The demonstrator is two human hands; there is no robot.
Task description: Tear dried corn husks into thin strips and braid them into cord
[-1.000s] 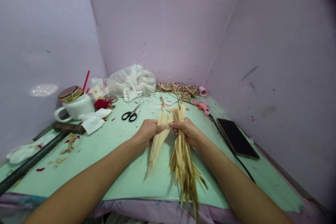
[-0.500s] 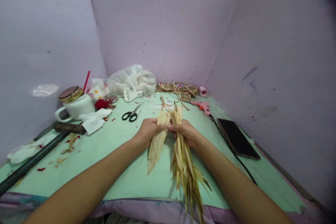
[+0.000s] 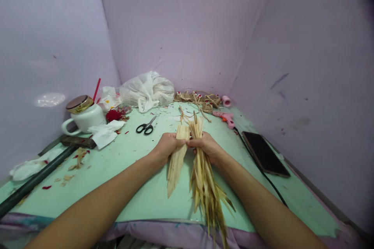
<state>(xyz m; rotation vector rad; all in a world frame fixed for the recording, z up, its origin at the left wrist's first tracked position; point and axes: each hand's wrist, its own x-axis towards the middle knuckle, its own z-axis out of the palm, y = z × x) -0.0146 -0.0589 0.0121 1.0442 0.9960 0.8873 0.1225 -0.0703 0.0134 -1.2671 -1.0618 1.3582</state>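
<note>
My left hand (image 3: 168, 145) is closed on a wide, flat strip of pale dried husk (image 3: 177, 163), its thumb lying across the front. The strip's ragged point hangs down toward me. Beside it, my right hand (image 3: 208, 146) grips a bundle of dried husk strips (image 3: 204, 179), whose frayed, brownish ends spread over the table's front edge. The two thumbs meet or nearly meet between strip and bundle. Fingers behind the husk are partly hidden.
On the green tabletop (image 3: 140, 198) lie black-handled scissors (image 3: 145, 127), a pink glue gun (image 3: 224, 118) with black cord, and a phone (image 3: 265, 153). At left are a hammer (image 3: 43, 173), a white lidded mug (image 3: 87, 118) and tissue (image 3: 106, 133). Behind sit a plastic bag (image 3: 149, 89) and twine (image 3: 201, 99).
My left hand and the flat husk strip have shifted slightly right, closer to the bundle, and the strip hangs a little steeper. My right hand and bundle have barely moved.
</note>
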